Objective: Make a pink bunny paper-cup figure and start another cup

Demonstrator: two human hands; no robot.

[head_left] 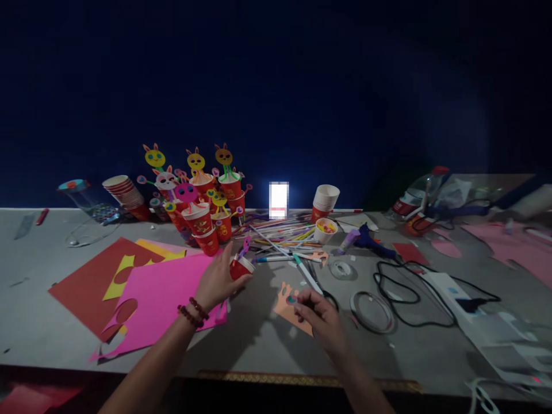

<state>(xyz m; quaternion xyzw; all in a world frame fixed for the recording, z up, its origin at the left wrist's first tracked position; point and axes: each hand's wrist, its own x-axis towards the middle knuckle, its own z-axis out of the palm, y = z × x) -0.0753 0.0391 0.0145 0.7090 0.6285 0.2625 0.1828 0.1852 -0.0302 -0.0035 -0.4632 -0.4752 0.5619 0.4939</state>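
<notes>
- Bright pink paper sheet with cut-outs, lying beneath my left forearm.
- My left hand, fingers curled round the cup's near side.
- Red paper cup with a white rim, tilted in that grip above the grey table; a purple piece sticks up beside its rim.
- Small, roundish teal-and-pink paper piece, pinched between thumb and forefinger of my right hand, over peach paper with a ragged, cut edge.

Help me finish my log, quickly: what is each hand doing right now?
Left hand: closed on a red paper cup.
Right hand: fingertips closed, apparently pinching a small dark-centred piece.
</notes>
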